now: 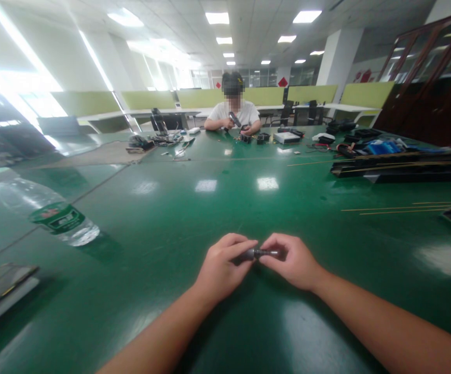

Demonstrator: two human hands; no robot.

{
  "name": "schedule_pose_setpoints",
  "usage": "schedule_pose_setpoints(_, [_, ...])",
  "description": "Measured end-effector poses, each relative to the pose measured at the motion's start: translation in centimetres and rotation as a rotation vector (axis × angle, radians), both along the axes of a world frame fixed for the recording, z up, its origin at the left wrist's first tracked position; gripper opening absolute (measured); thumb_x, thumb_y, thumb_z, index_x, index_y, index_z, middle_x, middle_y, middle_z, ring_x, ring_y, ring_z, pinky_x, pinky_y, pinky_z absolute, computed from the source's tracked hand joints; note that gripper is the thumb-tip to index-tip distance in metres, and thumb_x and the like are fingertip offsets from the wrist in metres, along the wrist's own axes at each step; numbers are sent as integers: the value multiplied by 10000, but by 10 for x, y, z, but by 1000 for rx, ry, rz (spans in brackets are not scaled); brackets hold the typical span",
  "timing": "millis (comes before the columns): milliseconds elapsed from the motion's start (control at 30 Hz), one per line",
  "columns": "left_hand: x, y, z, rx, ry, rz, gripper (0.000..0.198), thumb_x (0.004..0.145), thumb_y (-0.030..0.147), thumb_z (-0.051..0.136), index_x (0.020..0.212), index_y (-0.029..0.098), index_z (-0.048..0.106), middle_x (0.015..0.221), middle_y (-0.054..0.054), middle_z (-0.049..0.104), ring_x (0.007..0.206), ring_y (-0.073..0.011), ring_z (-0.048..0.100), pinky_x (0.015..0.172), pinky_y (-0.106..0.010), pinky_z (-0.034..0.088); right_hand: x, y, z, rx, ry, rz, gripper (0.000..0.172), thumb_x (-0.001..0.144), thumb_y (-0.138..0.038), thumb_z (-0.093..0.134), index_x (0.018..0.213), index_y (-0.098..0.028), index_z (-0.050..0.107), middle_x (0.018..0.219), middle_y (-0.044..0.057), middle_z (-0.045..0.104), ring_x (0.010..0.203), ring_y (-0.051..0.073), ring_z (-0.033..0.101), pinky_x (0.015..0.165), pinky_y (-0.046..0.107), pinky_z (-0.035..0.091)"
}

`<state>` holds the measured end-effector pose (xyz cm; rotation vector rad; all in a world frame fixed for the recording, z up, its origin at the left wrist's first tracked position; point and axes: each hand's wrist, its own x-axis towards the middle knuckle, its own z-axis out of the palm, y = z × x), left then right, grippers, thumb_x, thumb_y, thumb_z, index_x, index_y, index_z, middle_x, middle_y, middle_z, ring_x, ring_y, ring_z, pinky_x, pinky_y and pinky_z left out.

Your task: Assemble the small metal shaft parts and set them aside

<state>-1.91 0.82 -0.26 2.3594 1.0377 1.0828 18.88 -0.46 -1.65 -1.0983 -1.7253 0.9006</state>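
My left hand [222, 266] is closed around the dark grey handle of a slim screwdriver [251, 254], low over the green table. The tool lies roughly level, its stepped metal shaft pointing right. At that end my right hand [296, 261] curls in, thumb and fingers pinching the shaft just past the handle. The bright tip shows between those fingers. Part of the handle is hidden under my left fingers.
A clear water bottle [64, 221] with a green label is at the left, above a flat grey item [5, 291]. Across the green table [178, 208], a person [233, 114] holds a dark tool among small parts. Black rails [400, 169] and thin rods [396, 209] lie right.
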Motion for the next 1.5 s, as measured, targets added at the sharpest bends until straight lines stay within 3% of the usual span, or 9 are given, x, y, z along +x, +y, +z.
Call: schedule_pose_setpoints(1500, [-7,10,-2,1,-17,100,343,773,96,734,1061,281,744,1011,-15,714,901,-156,671,822,-272,546,2,5,-1,-38,28,-83,87,763,-233,697,807,-159,682,685,18,654,606,150,563,576,260,444])
